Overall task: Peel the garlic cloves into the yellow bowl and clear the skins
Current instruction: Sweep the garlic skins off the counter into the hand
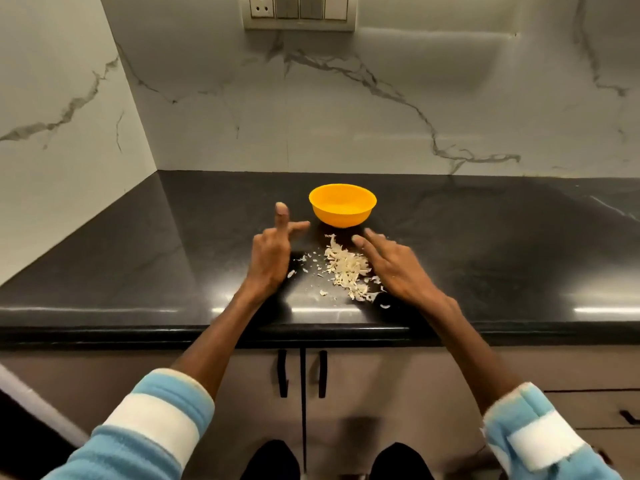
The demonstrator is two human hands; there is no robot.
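A yellow bowl stands on the black countertop, a little beyond both hands. A heap of pale garlic skins lies in front of the bowl, with small flakes scattered to its left. My left hand stands on its edge left of the skins, fingers straight and holding nothing. My right hand lies against the right side of the heap, fingers stretched toward the bowl. I cannot see into the bowl from here, and no whole cloves show on the counter.
The counter's front edge runs just below the skins, with cabinet doors and dark handles underneath. Marble walls meet in a corner at the back left. A switch plate is on the back wall.
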